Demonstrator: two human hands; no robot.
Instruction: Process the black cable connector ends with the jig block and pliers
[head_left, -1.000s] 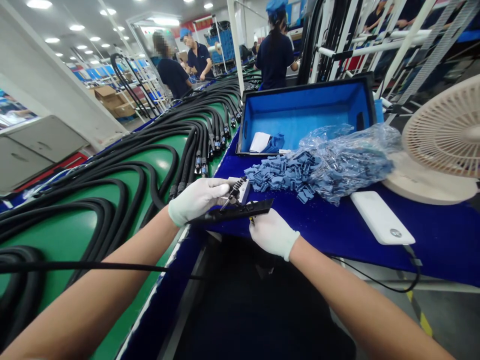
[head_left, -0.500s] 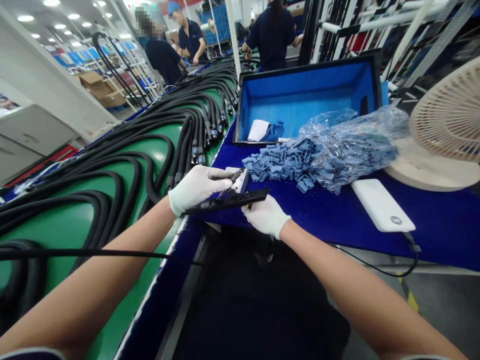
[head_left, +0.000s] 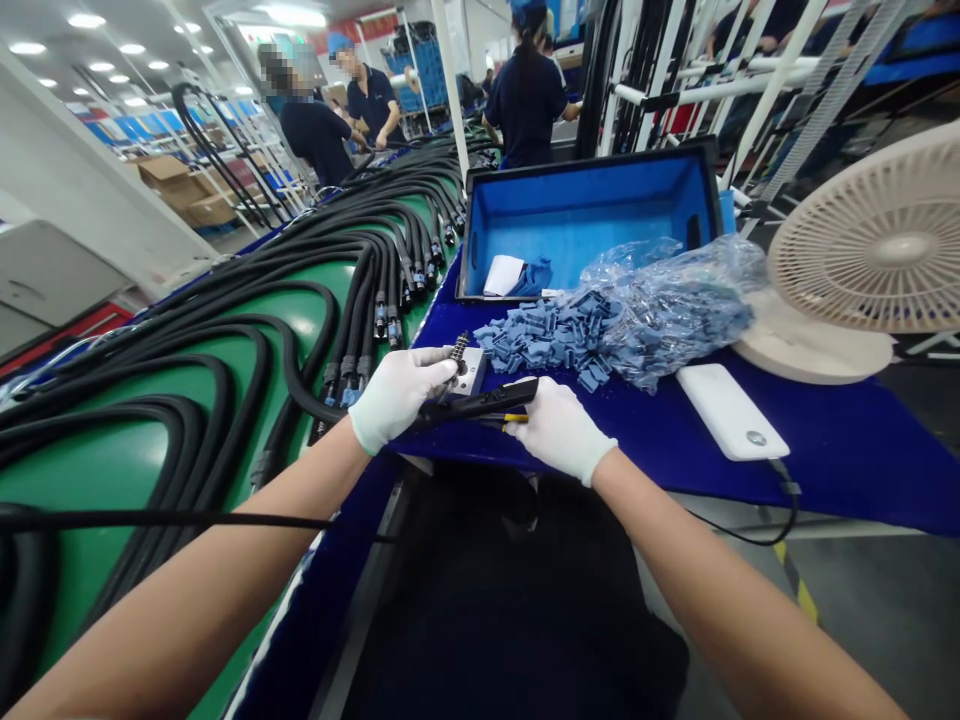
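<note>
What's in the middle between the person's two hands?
In the head view, a long black-handled tool lies between the left hand and the right hand.

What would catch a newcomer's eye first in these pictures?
Most striking are the long black cables looping across the green belt on the left. At centre, the white-gloved left hand and right hand are at a black tool beside a metal block. Just beyond, a heap of blue clips spills from a clear bag, with a cream fan at far right.
</note>
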